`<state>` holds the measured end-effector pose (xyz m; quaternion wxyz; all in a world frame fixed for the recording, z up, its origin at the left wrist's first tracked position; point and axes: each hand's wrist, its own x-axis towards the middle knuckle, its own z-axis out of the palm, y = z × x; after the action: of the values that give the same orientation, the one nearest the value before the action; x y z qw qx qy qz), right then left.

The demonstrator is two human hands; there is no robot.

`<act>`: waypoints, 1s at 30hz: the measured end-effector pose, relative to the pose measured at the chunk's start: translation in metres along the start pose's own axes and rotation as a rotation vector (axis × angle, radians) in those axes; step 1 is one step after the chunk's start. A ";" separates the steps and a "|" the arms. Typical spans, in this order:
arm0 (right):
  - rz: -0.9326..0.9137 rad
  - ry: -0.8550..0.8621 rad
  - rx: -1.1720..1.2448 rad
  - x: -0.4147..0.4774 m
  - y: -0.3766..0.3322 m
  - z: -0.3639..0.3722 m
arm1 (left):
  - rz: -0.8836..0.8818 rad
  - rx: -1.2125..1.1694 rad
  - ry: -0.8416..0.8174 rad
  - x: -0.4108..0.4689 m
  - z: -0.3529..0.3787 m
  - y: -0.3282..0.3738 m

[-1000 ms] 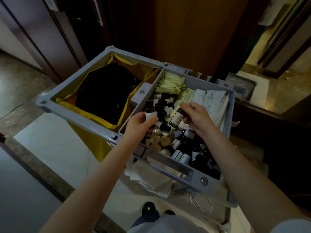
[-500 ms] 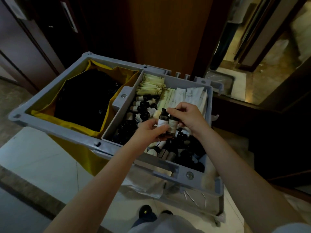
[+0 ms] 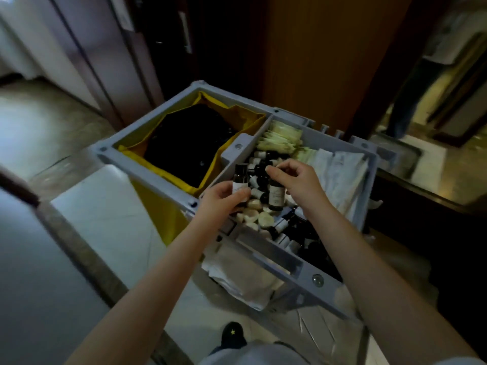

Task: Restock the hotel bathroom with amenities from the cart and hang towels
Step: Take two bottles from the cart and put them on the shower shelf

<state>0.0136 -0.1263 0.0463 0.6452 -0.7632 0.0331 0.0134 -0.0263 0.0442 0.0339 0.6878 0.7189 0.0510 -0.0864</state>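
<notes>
Ahead of you stands a warm brown wooden panel (image 3: 316, 61), and to its left a darker door (image 3: 168, 48) carries a long pale handle (image 3: 185, 32). Grey-mauve wall panels (image 3: 105, 54) run along your left side. Below you lies a pale glossy floor tile (image 3: 100, 219), edged by a dark stone strip (image 3: 76, 246) that runs diagonally, with grey-blue flooring (image 3: 29, 285) on its near side. Farther left, beige polished flooring (image 3: 44, 127) catches a soft glare. On your right an opening shows a brighter room with a shiny floor (image 3: 442, 164). The light around you is dim
</notes>
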 end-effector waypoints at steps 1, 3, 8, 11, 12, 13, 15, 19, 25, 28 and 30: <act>-0.010 -0.047 -0.010 -0.002 -0.002 0.006 | 0.007 -0.014 0.048 -0.009 -0.005 0.000; -0.037 -0.158 -0.016 -0.010 -0.007 0.018 | 0.027 -0.032 0.148 -0.031 -0.014 -0.002; -0.131 -0.422 -0.008 -0.054 -0.015 0.048 | -0.005 -0.071 0.440 -0.104 -0.021 -0.020; -0.195 -0.570 -0.072 -0.092 -0.011 0.071 | -0.019 -0.116 0.573 -0.161 -0.018 -0.036; -0.209 -0.626 -0.091 -0.106 -0.009 0.080 | -0.029 -0.125 0.630 -0.182 -0.018 -0.042; -0.218 -0.689 -0.102 -0.122 -0.008 0.089 | -0.041 -0.134 0.690 -0.203 -0.018 -0.048; -0.243 -0.812 -0.121 -0.154 -0.006 0.108 | -0.062 -0.151 0.813 -0.247 -0.018 -0.057; -0.348 -1.044 -0.168 -0.222 -0.005 0.150 | -0.102 -0.219 1.081 -0.334 -0.019 -0.070; -0.460 -1.391 -0.151 -0.341 -0.007 0.210 | -0.079 -0.267 1.474 -0.461 -0.027 -0.091; -0.561 -1.542 -0.137 -0.409 -0.009 0.238 | -0.080 -0.295 1.625 -0.525 -0.034 -0.103; -0.587 -1.613 -0.120 -0.455 -0.012 0.257 | -0.087 -0.300 1.707 -0.567 -0.041 -0.110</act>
<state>-0.4337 0.1444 0.0436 0.4074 -0.5308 -0.6351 0.3859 -0.6005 0.1162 0.0373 0.4980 0.4369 0.5881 0.4640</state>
